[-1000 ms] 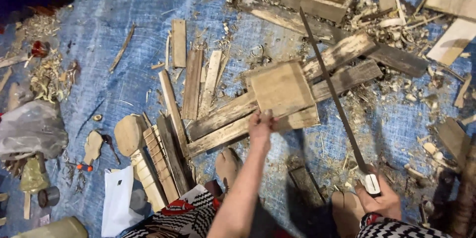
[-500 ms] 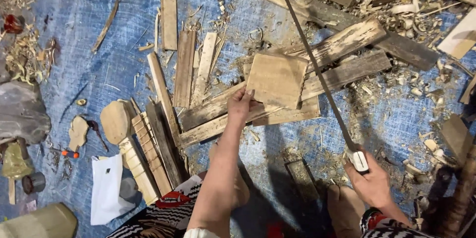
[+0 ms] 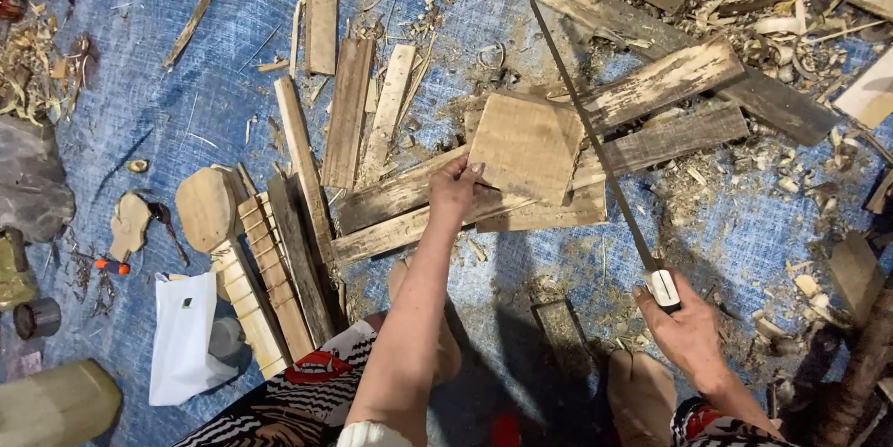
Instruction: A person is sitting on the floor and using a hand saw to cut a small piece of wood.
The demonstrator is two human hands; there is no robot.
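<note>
The left hand [image 3: 454,194] has slid onto the square board [image 3: 526,147] mid-tarp, pressing flat; the right hand [image 3: 686,326] grips the long blade [image 3: 595,145] running diagonally across its right edge.

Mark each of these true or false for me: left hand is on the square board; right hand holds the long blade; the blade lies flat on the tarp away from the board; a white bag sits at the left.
1. The left hand rests on the square board. True.
2. The right hand grips the long blade. True.
3. The blade lies on the tarp, away from the board. False: it crosses the board's right edge.
4. A white bag lies at the left. True.
5. The right hand is empty. False: it holds the blade's handle.
</note>
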